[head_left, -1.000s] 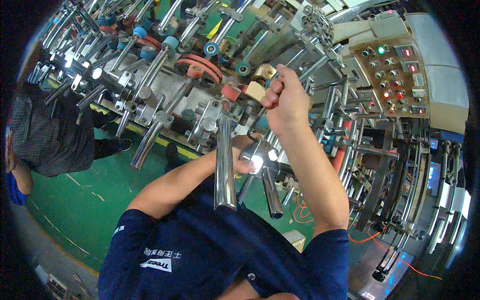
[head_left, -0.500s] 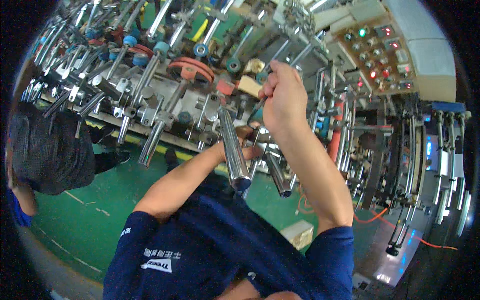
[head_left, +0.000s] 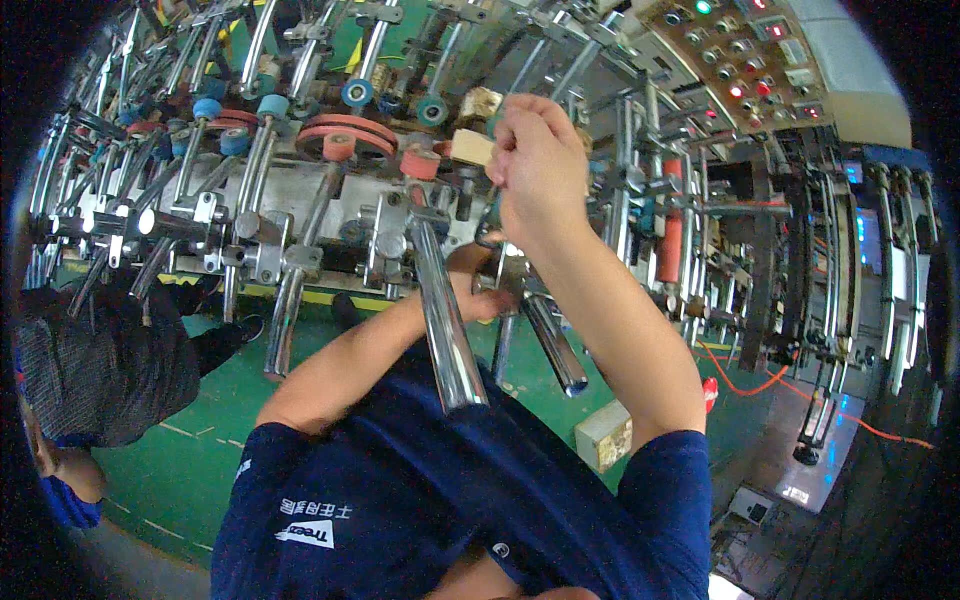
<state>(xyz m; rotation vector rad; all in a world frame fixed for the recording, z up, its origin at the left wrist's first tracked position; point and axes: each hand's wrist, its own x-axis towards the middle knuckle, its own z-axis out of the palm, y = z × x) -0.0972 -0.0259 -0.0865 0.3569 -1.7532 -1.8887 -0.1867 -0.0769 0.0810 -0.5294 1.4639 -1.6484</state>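
My right hand (head_left: pixel 542 165) is raised over the machine in a closed fist. From under it runs a thin dark bent rod, which looks like a hex key (head_left: pixel 490 222), down toward a metal clamp block (head_left: pixel 512 275). Lower down, my left hand (head_left: pixel 476 288) reaches behind a thick shiny steel bar (head_left: pixel 445 315) and has its fingers against the clamp block; part of that hand is hidden. A second shiny bar (head_left: pixel 556 345) sticks out toward me, just right of the block.
Along the machine stand red pulley wheels (head_left: pixel 345 138), blue rollers (head_left: pixel 357 92) and many steel bars. A control panel (head_left: pixel 745 65) with lit buttons is at the far right. Another person (head_left: pixel 105 360) stands at left. An orange hose (head_left: pixel 745 385) and a pale block (head_left: pixel 604 436) lie lower right.
The view has shifted, so the machine sits further left and tilts less. My right hand shows slightly further left and stays closed; my left hand stays at the clamp block.
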